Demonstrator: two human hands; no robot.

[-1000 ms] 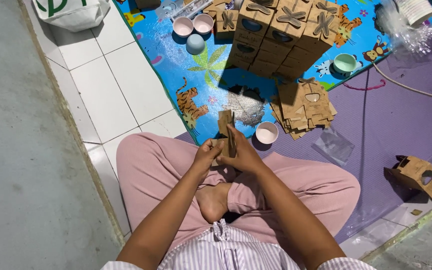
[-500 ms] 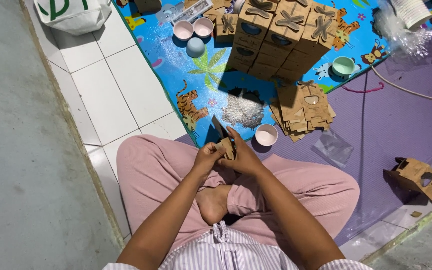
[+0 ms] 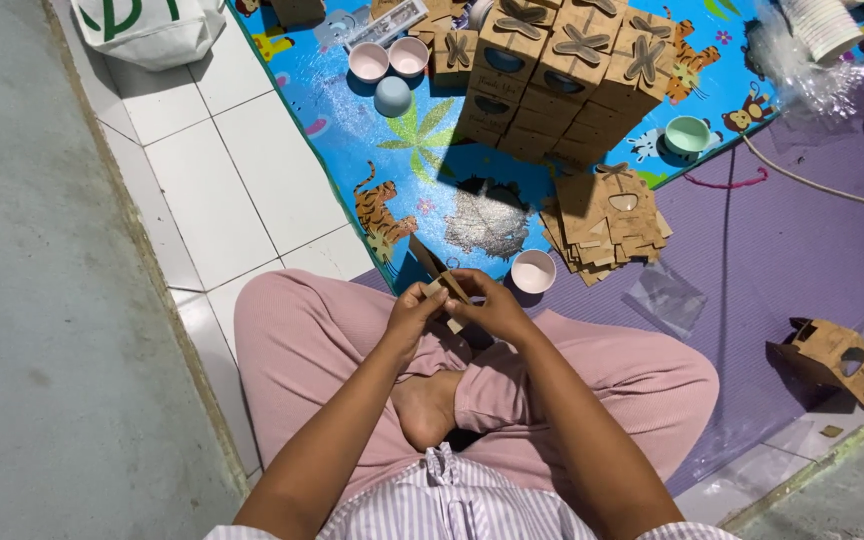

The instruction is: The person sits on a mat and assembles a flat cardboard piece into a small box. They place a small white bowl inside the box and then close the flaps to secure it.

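**One flat cardboard piece held in two hands above the lap**

A single brown cardboard piece [image 3: 439, 275] is held between both hands, just over the knees of the pink trousers [image 3: 302, 350] and at the near edge of the blue play mat [image 3: 402, 170]. It is seen edge-on and tilted, its upper end pointing away to the left. The left hand [image 3: 410, 315] is closed on it from the left, fingers curled narrow; the right hand [image 3: 492, 305] is closed on it from the right, thumb and fingertips pinched over the top. Both forearms are brought in from the lower edge of the view and meet at the middle, wrists bent slightly inward over a bare foot [image 3: 427, 405].

Just beyond the hands, one small white cup [image 3: 533, 270] is set on the mat. Beside it, to the right, one fanned stack of flat cardboard blanks [image 3: 607, 215] is laid; the number of blanks cannot be told. Further off, a block of folded boxes [image 3: 562, 70] with butterfly-shaped tops is stacked; five or so tops can be counted, the rest being cut off. Three small cups [image 3: 389, 70] are grouped at the far left of the mat, two pink and one pale blue. One green cup [image 3: 687, 133] is placed at the right. One assembled box [image 3: 832, 358] is lying on its side on the purple mat [image 3: 782, 240], well apart.
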